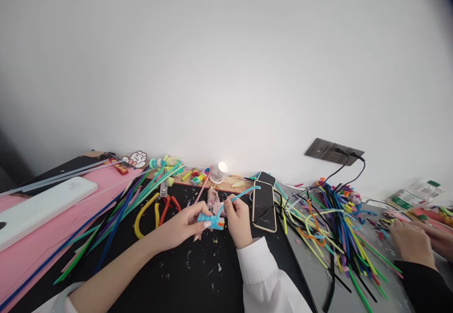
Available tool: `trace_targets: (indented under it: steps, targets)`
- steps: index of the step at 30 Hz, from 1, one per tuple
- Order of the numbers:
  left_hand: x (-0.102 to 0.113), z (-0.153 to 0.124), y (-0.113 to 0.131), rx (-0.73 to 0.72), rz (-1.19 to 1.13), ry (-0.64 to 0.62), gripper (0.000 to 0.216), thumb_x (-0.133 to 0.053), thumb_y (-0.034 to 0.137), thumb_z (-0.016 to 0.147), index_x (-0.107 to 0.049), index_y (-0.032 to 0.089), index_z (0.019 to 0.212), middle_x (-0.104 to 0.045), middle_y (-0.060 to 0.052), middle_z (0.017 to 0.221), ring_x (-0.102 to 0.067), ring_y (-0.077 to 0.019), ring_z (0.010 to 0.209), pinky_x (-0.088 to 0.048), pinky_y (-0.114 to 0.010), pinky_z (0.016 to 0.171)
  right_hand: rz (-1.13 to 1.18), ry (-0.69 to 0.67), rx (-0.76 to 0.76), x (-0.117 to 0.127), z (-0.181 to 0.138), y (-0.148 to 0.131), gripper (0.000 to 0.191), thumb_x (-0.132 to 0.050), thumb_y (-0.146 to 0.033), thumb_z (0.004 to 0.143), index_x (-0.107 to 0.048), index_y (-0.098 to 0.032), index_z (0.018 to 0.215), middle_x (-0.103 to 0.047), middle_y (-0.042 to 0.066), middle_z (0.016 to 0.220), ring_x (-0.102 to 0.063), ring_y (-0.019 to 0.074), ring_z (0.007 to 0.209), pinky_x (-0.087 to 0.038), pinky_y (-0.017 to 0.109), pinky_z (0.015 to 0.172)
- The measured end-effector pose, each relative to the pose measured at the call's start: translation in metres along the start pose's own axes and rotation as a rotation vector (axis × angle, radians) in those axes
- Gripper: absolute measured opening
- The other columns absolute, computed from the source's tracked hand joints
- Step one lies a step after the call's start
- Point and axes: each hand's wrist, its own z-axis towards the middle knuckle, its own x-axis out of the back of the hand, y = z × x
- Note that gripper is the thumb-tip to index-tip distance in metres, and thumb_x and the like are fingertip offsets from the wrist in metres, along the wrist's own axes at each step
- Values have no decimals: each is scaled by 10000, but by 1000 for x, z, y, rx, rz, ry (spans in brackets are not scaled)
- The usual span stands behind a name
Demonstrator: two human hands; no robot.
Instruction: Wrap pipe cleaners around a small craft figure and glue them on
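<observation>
My left hand [189, 226] pinches a small coil of light blue pipe cleaner [205, 218], wound around something with orange and white at its right end. The free tail of that pipe cleaner [244, 193] rises to the right. It passes through my right hand [235, 216], where thumb and fingers are closed on it. Just behind the hands lies a pale pink patterned object [213, 199], partly hidden by my fingers. Pliers with red and yellow handles [163, 204] rest left of my left hand. A phone [264, 204] lies right of my right hand.
Loose pipe cleaners [339, 228] spread in a heap on the grey table at right; more [116, 214] lie at left beside a long white object [49, 209]. A paper cup [218, 172] stands by the wall. At far right, another person's hands [412, 242] work near a plastic bottle [421, 194].
</observation>
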Motion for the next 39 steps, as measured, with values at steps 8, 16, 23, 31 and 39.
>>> trace_targets:
  steps: [8, 16, 23, 31, 39]
  targets:
    - [1, 2, -1, 28, -102, 45, 217, -659, 335, 800, -518, 201, 895, -587, 31, 757, -574, -136, 704, -476, -316, 737, -13, -16, -13, 0, -1, 4, 368, -453, -432, 900, -400, -210, 611, -417, -51, 539, -396, 111, 504, -337, 227, 505]
    - [3, 5, -1, 76, -144, 98, 243, -729, 346, 735, -598, 174, 844, -656, -19, 876, -608, -152, 770, -501, -320, 768, -11, -25, 7, -1, -1, 1, 374, -449, -416, 912, -398, -205, 607, -394, -55, 539, -368, 105, 511, -306, 229, 509]
    - [2, 5, 3, 68, -60, 174, 190, -665, 351, 779, -610, 171, 802, -605, 12, 744, -589, -144, 712, -496, -307, 752, -12, -66, 8, -2, -3, 2, 370, -453, -411, 916, -447, -191, 619, -408, -54, 536, -388, 102, 509, -301, 222, 512]
    - [2, 6, 5, 85, -104, 173, 287, -703, 299, 729, -571, 197, 962, -665, -21, 937, -615, -172, 826, -496, -310, 768, -26, -76, 4, -2, -2, 3, 382, -448, -423, 912, -421, -195, 606, -371, -58, 535, -338, 96, 507, -272, 222, 502]
    - [3, 4, 2, 114, -40, 185, 252, -714, 337, 727, -643, 179, 909, -717, -41, 941, -648, -219, 934, -479, -353, 878, -16, -96, -41, -2, -1, 6, 388, -456, -454, 903, -441, -192, 617, -376, -54, 536, -340, 102, 515, -277, 227, 503]
